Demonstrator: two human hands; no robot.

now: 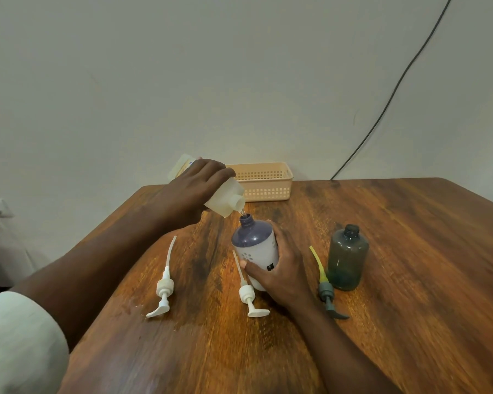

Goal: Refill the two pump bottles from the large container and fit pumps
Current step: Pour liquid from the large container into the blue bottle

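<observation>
My left hand [195,186] grips the large pale container [228,199], tipped so that its open mouth sits just above the neck of the purple bottle [254,243]. A thin stream of liquid runs from the mouth into that neck. My right hand [279,273] wraps around the purple bottle's white label and holds it upright on the table. The grey bottle [347,258] stands open to the right, untouched. Three pumps lie flat on the table: a white pump [163,288] at the left, a second white pump [248,294] beside the purple bottle, and a grey pump [326,294] with a yellow tube.
A peach plastic basket [268,182] stands at the table's [410,280] far edge against the wall. A black cable [393,95] runs down the wall to the table's back right. A wet patch shines on the wood near the left pump.
</observation>
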